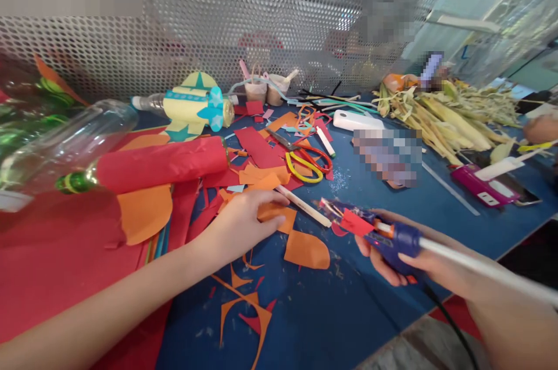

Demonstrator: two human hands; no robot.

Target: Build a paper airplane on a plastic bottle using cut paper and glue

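Note:
My right hand (399, 259) is wrapped around a dark blue hot glue gun (392, 245), its nozzle pointing left. A long white glue stick (475, 265) sticks out of its back, and a piece of red paper (356, 222) is on its front part. My left hand (244, 216) hovers over or rests on cut orange paper, thumb and fingers apart; whether it touches the paper I cannot tell. Just beyond its fingertips are a white pen (305, 207) and an orange paper piece with a rounded end (307, 250).
At left lie a red-wrapped bottle (161, 165), a clear bottle (78, 132) and a yellow paper rocket (187, 106). Scissors (311, 164) lie amid paper scraps. Dried corn husks (449, 120) and a purple box (483, 184) are at right. A perforated metal panel (261, 4) stands behind.

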